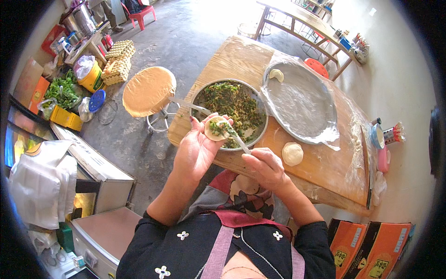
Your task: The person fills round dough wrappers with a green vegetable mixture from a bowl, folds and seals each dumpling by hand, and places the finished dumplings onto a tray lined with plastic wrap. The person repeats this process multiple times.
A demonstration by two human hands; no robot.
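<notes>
My left hand (198, 148) is palm up and holds a round dough wrapper (212, 135) with green chopped filling on it. In my right hand (266, 166) is a light-coloured flat spreader (241, 143), its far end at the filling. Beyond them stands a round metal bowl (263, 130) of chopped green and yellow filling (240, 104), with a second flat utensil (190, 105) lying over its left rim. A large round tray (303, 104) lined with clear plastic holds one folded dumpling (276, 75) near its far left edge. A ball of dough (292, 153) rests on the wooden table, right of my right hand.
The wooden table (244, 52) is floured at its right side, where a long dark-edged strip lies. A small bowl (377, 136) and a metal utensil holder (393, 134) stand at the right edge. Left of the table is a covered round stool (150, 91). Orange boxes (383, 249) stand at lower right.
</notes>
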